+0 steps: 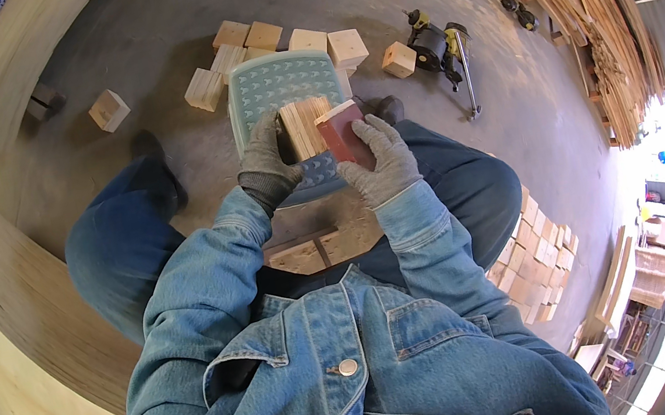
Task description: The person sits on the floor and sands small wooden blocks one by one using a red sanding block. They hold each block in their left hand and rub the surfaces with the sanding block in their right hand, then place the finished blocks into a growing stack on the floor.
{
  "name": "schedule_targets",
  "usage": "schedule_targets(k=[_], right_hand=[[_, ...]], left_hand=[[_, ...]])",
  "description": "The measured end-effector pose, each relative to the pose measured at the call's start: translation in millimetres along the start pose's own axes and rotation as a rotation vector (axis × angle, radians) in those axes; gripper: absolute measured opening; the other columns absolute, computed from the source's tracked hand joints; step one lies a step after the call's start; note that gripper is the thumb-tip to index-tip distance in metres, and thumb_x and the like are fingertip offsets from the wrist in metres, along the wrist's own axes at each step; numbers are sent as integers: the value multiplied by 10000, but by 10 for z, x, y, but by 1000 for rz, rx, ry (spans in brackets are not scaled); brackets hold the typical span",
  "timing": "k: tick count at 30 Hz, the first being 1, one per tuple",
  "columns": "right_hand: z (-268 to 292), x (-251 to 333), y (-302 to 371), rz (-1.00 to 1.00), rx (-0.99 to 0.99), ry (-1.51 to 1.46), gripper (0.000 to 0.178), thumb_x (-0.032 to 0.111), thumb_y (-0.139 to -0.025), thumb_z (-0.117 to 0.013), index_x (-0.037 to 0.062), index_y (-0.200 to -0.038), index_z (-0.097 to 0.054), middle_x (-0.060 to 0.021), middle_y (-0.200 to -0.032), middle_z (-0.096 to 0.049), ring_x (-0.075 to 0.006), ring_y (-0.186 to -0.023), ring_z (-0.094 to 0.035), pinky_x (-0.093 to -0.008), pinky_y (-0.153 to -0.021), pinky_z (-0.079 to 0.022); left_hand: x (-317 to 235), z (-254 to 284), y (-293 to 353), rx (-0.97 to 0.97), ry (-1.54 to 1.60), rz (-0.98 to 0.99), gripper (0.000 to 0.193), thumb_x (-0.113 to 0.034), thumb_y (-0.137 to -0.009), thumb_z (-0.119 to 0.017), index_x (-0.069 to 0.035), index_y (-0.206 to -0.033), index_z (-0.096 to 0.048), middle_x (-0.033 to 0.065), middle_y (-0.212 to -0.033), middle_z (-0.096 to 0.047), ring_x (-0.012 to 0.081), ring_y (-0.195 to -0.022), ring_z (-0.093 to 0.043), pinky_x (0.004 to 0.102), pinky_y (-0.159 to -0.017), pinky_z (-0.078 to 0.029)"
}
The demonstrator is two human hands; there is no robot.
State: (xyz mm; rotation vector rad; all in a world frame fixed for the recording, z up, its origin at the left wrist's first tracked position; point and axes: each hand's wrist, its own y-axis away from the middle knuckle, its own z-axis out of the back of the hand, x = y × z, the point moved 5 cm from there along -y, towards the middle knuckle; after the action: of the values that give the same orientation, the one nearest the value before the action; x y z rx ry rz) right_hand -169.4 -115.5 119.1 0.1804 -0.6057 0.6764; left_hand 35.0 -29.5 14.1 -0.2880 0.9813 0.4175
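Note:
On a pale green plastic stool (282, 70) between my knees rests a wooden block (307, 126) with its streaked grain facing up. My left hand (268, 164), in a grey work glove, grips the block from its left side. In my gloved right hand (382, 161) is a sanding block (344, 132) wrapped in reddish-brown sandpaper, tilted beside the block's right edge. My right fingers wrap its right side. Whether the sandpaper touches the wood I cannot tell.
Several wooden blocks (263, 36) lie on the floor beyond the stool, with a lone one (109, 111) at left. A black and yellow power tool (439, 45) stands at right. Stacked blocks (537, 256) sit behind my right knee; long boards (599, 27) line the right wall.

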Motion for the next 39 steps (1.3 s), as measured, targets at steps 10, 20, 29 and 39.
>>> schedule_targets(k=[10,20,29,39], right_hand=[[-56,-61,21,18,-18,10,750,308,-781,-896,87,-1439,-612,-213,-1529,-520,-421,-1356,-548,-479,-1143,-461],[-46,-44,14,1,-4,-24,762,294,-783,-905,61,-1442,-601,-237,-1524,-507,-424,-1359,-545,-462,-1147,-470],[-58,-10,-10,28,-5,-27,748,283,-792,-897,55,-1441,-604,-241,-1523,-507,-424,-1368,-538,-460,-1153,-463],[-68,-5,3,17,-9,-23,756,281,-794,-892,64,-1455,-599,-241,-1528,-497,-421,-1364,-536,-451,-1154,-462]], left_hand=[[-31,127,65,167,105,231,504,-112,-906,-789,16,-1366,-630,208,-1247,-733,274,-1131,-722,357,-1005,-566],[-82,138,27,174,75,310,431,-256,-929,-795,12,-1253,-699,183,-1163,-773,249,-1075,-743,352,-973,-572],[74,45,28,114,380,344,354,-134,-881,-855,11,-1174,-718,137,-1110,-778,193,-1013,-727,336,-935,-581],[129,20,-11,110,393,331,398,-148,-842,-863,7,-1176,-712,143,-1088,-775,221,-986,-735,345,-917,-587]])
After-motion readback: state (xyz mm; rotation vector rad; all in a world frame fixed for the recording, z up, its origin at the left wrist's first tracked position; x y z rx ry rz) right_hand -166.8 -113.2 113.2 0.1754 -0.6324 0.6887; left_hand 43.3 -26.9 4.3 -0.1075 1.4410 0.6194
